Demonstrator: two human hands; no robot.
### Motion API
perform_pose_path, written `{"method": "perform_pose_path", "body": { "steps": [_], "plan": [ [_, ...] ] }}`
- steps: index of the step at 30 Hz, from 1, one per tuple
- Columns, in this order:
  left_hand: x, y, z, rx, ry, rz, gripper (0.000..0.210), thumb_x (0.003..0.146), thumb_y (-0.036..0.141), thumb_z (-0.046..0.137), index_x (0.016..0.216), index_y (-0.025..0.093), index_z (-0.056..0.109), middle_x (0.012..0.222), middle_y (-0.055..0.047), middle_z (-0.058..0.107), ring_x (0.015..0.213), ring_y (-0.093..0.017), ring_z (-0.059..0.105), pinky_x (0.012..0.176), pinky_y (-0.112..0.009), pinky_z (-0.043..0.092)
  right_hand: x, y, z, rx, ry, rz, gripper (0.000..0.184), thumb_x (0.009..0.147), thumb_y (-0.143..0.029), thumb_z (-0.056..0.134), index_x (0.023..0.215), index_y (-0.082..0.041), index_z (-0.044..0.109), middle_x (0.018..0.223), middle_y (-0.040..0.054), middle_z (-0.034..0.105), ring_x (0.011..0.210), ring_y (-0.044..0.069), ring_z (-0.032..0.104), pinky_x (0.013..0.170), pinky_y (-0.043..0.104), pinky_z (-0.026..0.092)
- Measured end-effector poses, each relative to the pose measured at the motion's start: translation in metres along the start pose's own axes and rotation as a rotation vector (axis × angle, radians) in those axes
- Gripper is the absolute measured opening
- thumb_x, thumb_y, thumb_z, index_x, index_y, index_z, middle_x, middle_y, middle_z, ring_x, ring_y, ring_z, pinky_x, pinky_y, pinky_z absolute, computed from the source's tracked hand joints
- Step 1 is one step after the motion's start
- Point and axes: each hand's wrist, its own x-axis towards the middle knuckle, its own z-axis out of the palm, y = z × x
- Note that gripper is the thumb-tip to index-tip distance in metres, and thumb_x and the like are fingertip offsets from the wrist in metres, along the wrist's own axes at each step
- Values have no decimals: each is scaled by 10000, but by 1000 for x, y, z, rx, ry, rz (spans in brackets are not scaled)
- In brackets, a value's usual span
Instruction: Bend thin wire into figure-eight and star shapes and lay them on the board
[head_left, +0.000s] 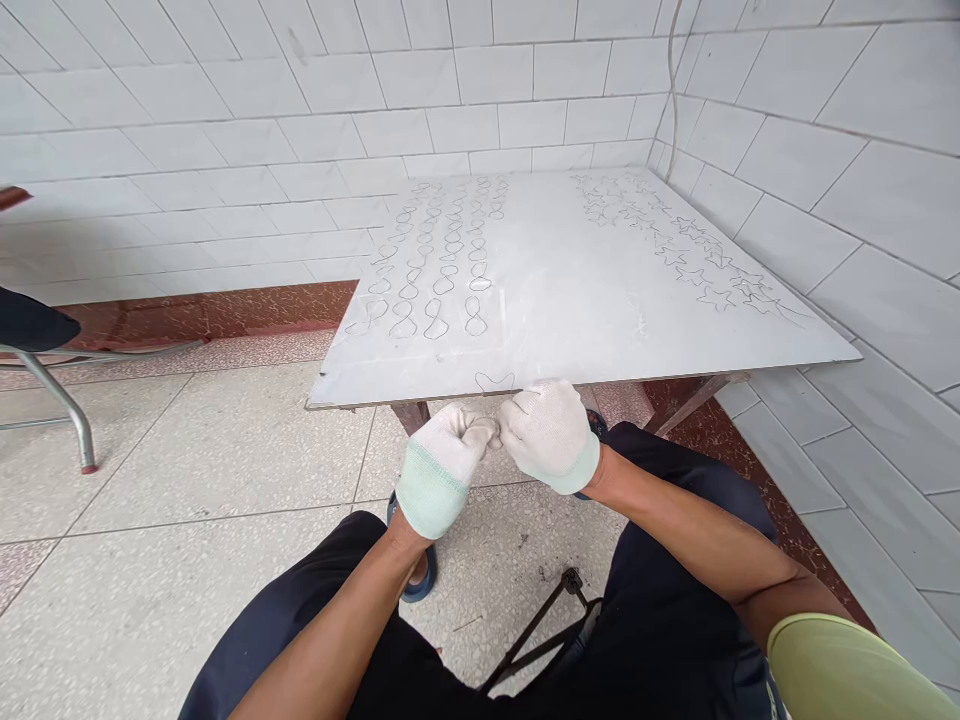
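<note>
My left hand (451, 440), in a white glove with a mint cuff, is closed with thumb and fingers pinched on a thin bent wire (495, 378). Against it, my right hand (547, 425), gloved the same way, is closed on the wire too. The wire's curved upper part shows above my fingers at the table's front edge; its lower part is hidden in the gloves. On the white tabletop (570, 300) beyond, several figure-eight wire shapes (475, 316) lie in rows on the left. Star-shaped wire pieces (694, 275) lie in a loose band on the right.
White tiled walls (420, 75) meet behind the table, with a cable (673, 90) hanging in the corner. A metal-legged stool (71, 410) stands at the left. Between my legs is a dark metal frame (551, 625) on the speckled floor (187, 440).
</note>
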Motion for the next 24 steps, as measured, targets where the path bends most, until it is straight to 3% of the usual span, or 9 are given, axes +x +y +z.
{"method": "perform_pose_path", "body": {
  "steps": [8,12,15,19,24],
  "plan": [
    [8,-9,-9,-121,-126,29,227,846,363,570,671,223,610,673,-36,695,581,-165,554,565,-300,447,2,18,0,4,-7,-218,120,864,-152,628,875,-147,747,691,80,664,713,242,585,671,384,284],
    [10,-15,-9,-153,-162,48,236,863,377,592,696,212,619,703,-47,717,592,-161,566,569,-291,448,3,21,-3,24,-29,-231,118,898,-165,641,877,-144,754,693,71,659,718,234,583,677,376,296],
    [12,-18,-11,-153,-153,68,260,897,394,594,712,214,620,679,-27,681,574,-157,556,549,-288,433,3,22,-3,62,12,-193,228,997,-226,609,842,-155,760,680,56,654,696,217,577,666,370,295],
    [14,-21,-20,-87,-76,79,260,936,376,584,733,219,626,658,-3,632,581,-163,568,565,-289,455,-2,23,0,204,191,-68,338,1039,-391,602,906,-156,806,699,55,678,698,221,594,691,370,373],
    [18,-21,-27,-98,-43,120,272,919,403,585,713,226,600,742,-50,704,700,-199,644,629,-304,516,-5,19,9,296,350,188,366,1063,-186,480,1241,-140,797,1051,134,789,1030,276,677,915,404,497]
  ]
}}
